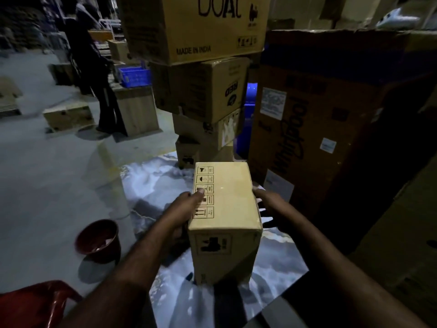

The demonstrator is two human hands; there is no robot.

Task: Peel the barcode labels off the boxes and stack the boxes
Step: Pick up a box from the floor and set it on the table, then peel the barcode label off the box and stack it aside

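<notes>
A small tan cardboard box [227,209] with printed handling symbols is held between both my hands, low in the middle of the view. My left hand [186,207] grips its left side, thumb lying on the top face over the symbols. My right hand [267,207] holds the right side, its fingers reaching down behind the edge and mostly hidden. I see no barcode label on the faces that show. Behind it rises a tall stack of cardboard boxes [201,91], the top one marked MADE IN INDIA.
A large appliance carton [314,129] with white labels stands on the right. A dark red bucket [98,240] and a red plastic chair [35,304] sit at lower left. A person [94,67] stands beyond, near a blue crate [134,75]. A marbled sheet [153,183] covers the floor.
</notes>
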